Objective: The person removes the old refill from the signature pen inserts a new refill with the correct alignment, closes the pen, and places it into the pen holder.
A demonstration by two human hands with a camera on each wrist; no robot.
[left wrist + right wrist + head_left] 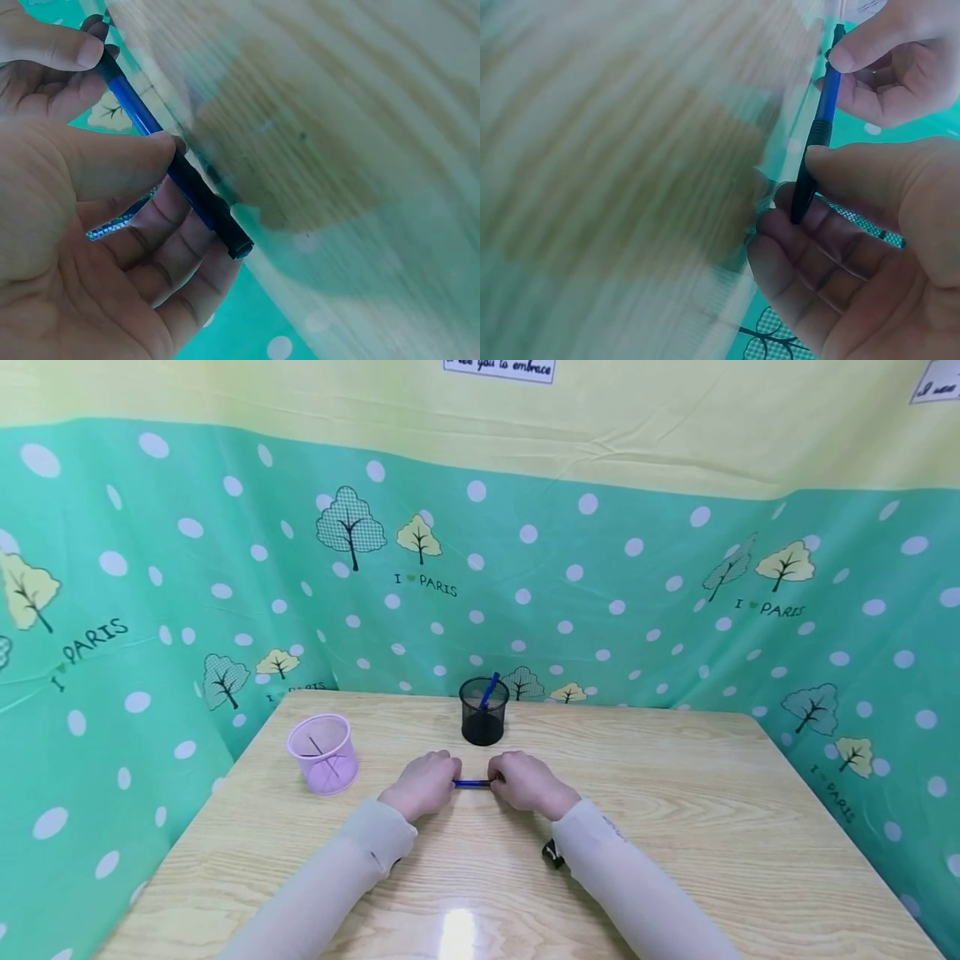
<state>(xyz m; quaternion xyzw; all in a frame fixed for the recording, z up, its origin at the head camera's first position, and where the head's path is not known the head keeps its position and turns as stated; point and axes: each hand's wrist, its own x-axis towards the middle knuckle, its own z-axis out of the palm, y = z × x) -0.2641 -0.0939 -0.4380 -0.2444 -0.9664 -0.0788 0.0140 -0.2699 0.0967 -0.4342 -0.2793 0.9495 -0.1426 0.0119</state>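
Both hands hold one blue-and-black pen point(472, 783) between them, lying crosswise just above the table in the head view. My left hand point(423, 783) pinches it near the black clip end, thumb against fingers, as the left wrist view of the pen point(135, 105) shows. At the other end, my right hand point(531, 783) pinches the black ribbed grip; the right wrist view shows the dark tapered tip of the pen point(804, 195) against its fingers. Beyond the hands stands a black mesh pen cup point(482, 727) with a second blue pen point(489, 691) leaning inside.
A pink-purple pen cup point(330, 768) stands on the wooden table point(660, 785) to the left, with a thin dark line showing inside it. Behind the table hangs a green and yellow patterned curtain point(637, 585). A small black object point(552, 854) shows beside the right sleeve.
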